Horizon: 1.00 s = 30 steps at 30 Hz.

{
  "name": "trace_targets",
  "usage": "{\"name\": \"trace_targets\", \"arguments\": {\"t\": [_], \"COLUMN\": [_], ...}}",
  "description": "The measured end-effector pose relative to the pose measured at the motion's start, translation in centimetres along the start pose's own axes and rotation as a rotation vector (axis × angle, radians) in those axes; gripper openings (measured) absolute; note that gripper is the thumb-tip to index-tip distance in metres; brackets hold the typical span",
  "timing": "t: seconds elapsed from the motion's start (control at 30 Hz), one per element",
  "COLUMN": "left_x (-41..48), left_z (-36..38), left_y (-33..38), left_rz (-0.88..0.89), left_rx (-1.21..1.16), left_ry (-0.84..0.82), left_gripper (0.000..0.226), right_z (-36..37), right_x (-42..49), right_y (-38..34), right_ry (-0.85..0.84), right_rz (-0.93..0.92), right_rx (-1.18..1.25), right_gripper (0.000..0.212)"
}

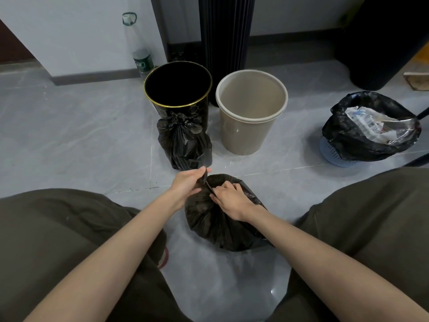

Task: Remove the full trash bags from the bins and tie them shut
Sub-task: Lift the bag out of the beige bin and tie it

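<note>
Grey tiled floor [69,135], between the knees: the left hand [189,182] pinches a twisted tail of the bulging black plastic trash bag [216,226], drawn up and leftward, while the right hand [231,199] curls on the gathered neck beside it — the knot looks unfinished. Beyond, a tied black bag [183,140] leans against the gold-rimmed black bin [178,105]; far right, the black liner [343,135] of a blue lattice basket [332,155] gapes, full.
</note>
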State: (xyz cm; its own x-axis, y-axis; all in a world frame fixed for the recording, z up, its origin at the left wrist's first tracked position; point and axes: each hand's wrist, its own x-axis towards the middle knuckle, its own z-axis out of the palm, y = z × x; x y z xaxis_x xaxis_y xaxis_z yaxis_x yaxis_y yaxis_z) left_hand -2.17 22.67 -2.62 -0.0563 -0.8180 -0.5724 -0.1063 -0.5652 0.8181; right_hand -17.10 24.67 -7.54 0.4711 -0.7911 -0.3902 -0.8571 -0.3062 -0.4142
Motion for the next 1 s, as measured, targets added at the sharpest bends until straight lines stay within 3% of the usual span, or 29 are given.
{"name": "trace_targets", "arguments": {"t": [0.07, 0.13, 0.17, 0.23, 0.3, 0.43, 0.53, 0.7, 0.87, 0.93, 1.0], "left_x": [1.1, 1.0, 0.8, 0.6, 0.4, 0.7, 0.5, 1.1, 2.4, 2.8, 3.1], "left_z": [-1.0, -1.7, -1.7, -1.3, -0.6, 0.6, 1.6, 2.1, 1.9, 1.5, 1.5], "left_y": [-1.2, -1.8, -1.8, -1.7, -1.1, -0.5, -0.9, -1.3, -1.6, -1.8, -1.7], "left_rz": [0.318, 0.502, 0.575, 0.642, 0.533, 0.114, -0.047, -0.039, 0.052, 0.116, 0.153], "left_rx": [0.651, 1.292, 1.5, 1.609, 1.263, 0.218, -0.275, -0.465, -0.386, -0.254, -0.173], "left_ry": [0.098, 0.136, 0.153, 0.152, 0.115, -0.05, -0.095, 0.017, 0.153, 0.193, 0.22], "left_gripper": [0.032, 0.036, 0.038, 0.042, 0.044, 0.033, 0.039, 0.032, 0.034, 0.038, 0.04], "right_z": [0.1, 0.0, 0.0, 0.0, 0.0, 0.1, 0.4, 0.9, 1.1, 1.2, 1.3], "right_x": [0.1, 0.1, 0.2, 0.3, 0.4, 0.8, 1.0, 0.1, -1.5, -2.1, -2.5], "right_y": [0.0, 0.3, 0.5, 0.8, 0.9, 0.9, 1.5, 2.7, 3.9, 4.7, 5.3], "right_ry": [0.008, 0.021, 0.027, 0.043, 0.075, 0.132, 0.145, 0.09, -0.024, -0.042, -0.067], "right_rz": [-0.001, 0.009, 0.018, 0.037, 0.044, 0.042, 0.036, 0.137, 0.353, 0.467, 0.531], "right_rx": [0.0, 0.007, 0.006, 0.004, 0.007, 0.105, 0.165, 0.153, 0.053, 0.23, 0.344], "right_gripper": [0.03, 0.029, 0.029, 0.03, 0.031, 0.031, 0.028, 0.071, 0.116, 0.124, 0.119]}}
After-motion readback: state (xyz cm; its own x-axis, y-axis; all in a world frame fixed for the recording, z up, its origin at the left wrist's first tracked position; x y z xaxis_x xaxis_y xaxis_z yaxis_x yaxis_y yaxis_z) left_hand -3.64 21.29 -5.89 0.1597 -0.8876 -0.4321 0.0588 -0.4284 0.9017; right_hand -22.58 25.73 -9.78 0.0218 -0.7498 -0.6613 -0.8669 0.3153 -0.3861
